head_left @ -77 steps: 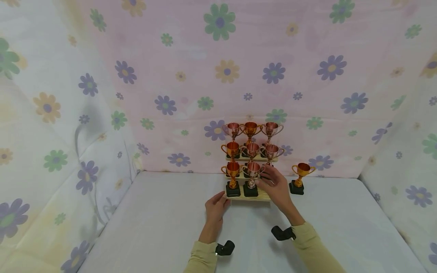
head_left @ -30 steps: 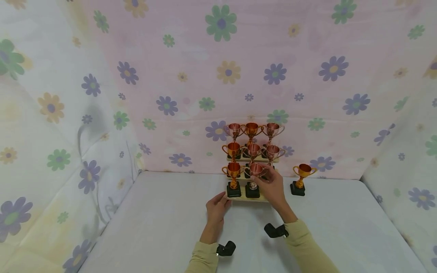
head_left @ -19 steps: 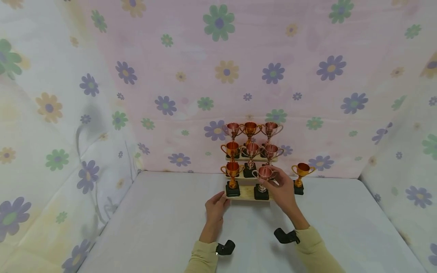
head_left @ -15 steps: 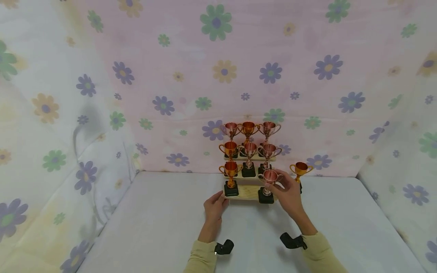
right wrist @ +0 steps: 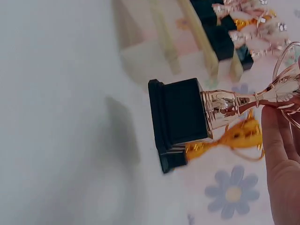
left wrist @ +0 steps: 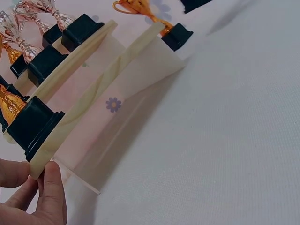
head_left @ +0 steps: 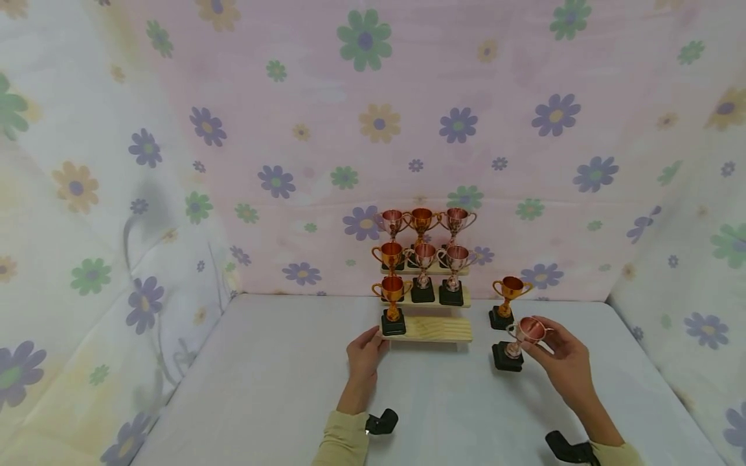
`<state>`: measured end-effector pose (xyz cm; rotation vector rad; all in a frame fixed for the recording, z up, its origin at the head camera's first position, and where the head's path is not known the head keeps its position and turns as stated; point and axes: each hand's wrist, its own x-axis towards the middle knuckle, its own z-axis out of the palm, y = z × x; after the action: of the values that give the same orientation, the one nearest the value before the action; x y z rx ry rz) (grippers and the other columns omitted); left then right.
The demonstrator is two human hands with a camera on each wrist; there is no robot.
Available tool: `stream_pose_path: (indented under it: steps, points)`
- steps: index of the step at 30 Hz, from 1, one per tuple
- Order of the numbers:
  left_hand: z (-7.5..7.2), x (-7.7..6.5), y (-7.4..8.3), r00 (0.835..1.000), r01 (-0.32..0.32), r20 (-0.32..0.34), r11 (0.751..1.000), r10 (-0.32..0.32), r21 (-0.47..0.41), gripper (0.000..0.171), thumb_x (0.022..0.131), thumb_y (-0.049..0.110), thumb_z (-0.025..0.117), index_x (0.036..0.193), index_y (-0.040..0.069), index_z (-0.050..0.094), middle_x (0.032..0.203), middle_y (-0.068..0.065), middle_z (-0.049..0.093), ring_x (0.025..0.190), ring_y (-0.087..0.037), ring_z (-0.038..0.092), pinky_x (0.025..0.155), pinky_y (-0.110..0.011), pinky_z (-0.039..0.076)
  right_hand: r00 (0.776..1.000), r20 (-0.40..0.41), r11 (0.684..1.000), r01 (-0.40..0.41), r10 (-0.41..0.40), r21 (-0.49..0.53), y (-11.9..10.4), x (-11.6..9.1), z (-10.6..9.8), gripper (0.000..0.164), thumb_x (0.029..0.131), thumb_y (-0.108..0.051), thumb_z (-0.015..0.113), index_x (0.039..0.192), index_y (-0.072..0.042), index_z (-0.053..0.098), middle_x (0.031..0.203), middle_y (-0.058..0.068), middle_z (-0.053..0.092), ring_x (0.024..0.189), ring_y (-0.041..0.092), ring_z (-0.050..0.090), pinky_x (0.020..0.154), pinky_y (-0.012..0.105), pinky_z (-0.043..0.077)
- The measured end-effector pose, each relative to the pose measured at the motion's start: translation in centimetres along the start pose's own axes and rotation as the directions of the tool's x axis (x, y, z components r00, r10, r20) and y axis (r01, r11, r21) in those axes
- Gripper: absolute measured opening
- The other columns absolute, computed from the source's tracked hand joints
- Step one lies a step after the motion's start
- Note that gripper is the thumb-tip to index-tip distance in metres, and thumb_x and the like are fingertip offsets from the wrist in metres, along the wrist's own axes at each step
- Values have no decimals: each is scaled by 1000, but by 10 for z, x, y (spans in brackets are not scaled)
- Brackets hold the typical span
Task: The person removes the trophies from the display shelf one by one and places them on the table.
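My right hand grips a rose-gold trophy cup by its bowl, thumb and fingers around it. The trophy leans a little; its black base hangs over the white table, with a shadow apart from it in the right wrist view. My left hand pinches the front left corner of the bottom step of a wooden tiered stand, as the left wrist view shows. A gold trophy stands at that step's left end; bare wood shows to its right.
Rose-gold and gold trophies fill the middle step and the top step. Another gold trophy stands on the table right of the stand, just behind the held one. A flowered cloth hangs behind.
My right hand has taken the rose-gold trophy off the bottom step and carried it right, in front of the gold trophy on the table. My left hand keeps its place on the stand.
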<state>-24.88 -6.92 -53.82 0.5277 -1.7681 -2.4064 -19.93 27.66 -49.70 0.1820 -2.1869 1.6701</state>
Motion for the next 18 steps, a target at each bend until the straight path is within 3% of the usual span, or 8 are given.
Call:
stream_pose_path:
  steps: [7, 12, 18]
  points:
    - [0, 2, -1, 1000, 4, -12, 1000, -4, 19, 32, 102, 1, 56, 130, -15, 58, 129, -32, 60, 98, -18, 67, 93, -34, 60, 998, -54, 990, -41, 34, -135, 22, -7, -31, 53, 90, -1, 76, 137, 7, 54, 116, -32, 58, 105, -16, 57, 84, 4, 50]
    - [0, 2, 0, 1000, 4, -16, 1000, -4, 17, 33, 102, 1, 56, 130, -15, 58, 129, -32, 60, 99, -19, 68, 92, -33, 60, 989, -108, 974, -122, 103, -189, 32, 0, -47, 55, 93, -12, 76, 140, 4, 52, 113, -37, 55, 100, -21, 53, 82, -1, 45]
    - [1, 2, -1, 1000, 14, -26, 1000, -13, 28, 32, 102, 1, 56, 129, -14, 60, 127, -31, 61, 97, -19, 67, 93, -35, 60, 978, -126, 954, -190, 164, -233, 37, 13, -59, 59, 95, -21, 74, 144, 2, 50, 117, -32, 54, 99, -23, 48, 80, -3, 44]
